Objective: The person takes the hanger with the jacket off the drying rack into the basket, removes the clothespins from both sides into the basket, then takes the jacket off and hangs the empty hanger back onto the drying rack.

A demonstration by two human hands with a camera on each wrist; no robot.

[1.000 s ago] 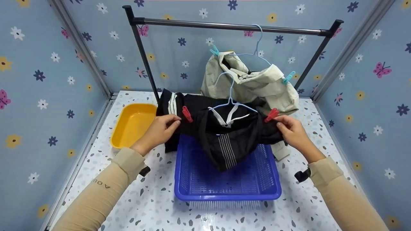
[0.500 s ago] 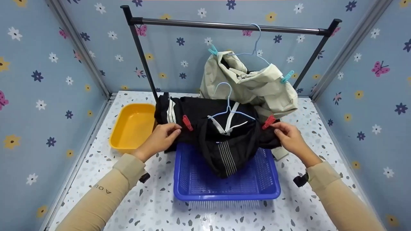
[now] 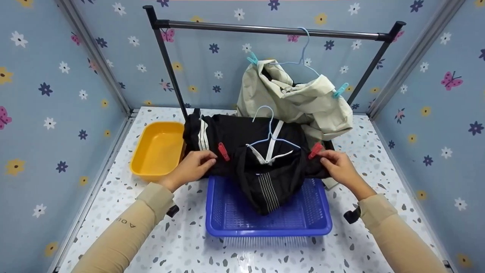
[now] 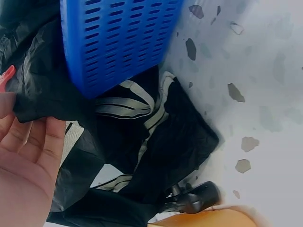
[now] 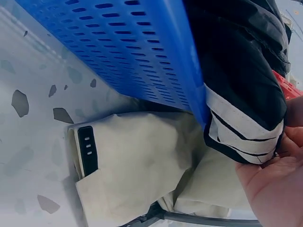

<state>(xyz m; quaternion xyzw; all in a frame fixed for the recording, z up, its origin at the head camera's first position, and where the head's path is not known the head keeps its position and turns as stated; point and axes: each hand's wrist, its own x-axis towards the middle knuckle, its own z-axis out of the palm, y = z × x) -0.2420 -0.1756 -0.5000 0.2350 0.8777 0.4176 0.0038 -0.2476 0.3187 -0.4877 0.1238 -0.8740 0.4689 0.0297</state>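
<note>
A black jacket (image 3: 248, 132) with white stripes spreads over the back of a blue basket (image 3: 269, 232), its collar end drooping inside. At its neck a light blue hanger (image 3: 270, 134) stands with the hook up. One red clothespin (image 3: 223, 151) clips the cloth at the left, and another red clothespin (image 3: 315, 150) at the right. My left hand (image 3: 193, 168) pinches the cloth just outside the left clothespin. On the other side, my right hand (image 3: 343, 170) pinches the black cloth beside the right clothespin; in the right wrist view, white-striped fabric (image 5: 246, 130) lies at its fingers.
Behind, a black rack (image 3: 265, 29) carries a beige garment (image 3: 295, 102) on another blue hanger (image 3: 303, 49), with turquoise clothespins (image 3: 340, 90). A yellow tub (image 3: 157, 151) stands at the left on the speckled table (image 3: 182, 235). Flowered walls enclose the sides and back.
Both hands have lowered the jacket, its hanger and the red clothespins toward me, over the basket. The beige garment on the rack stays where it was.
</note>
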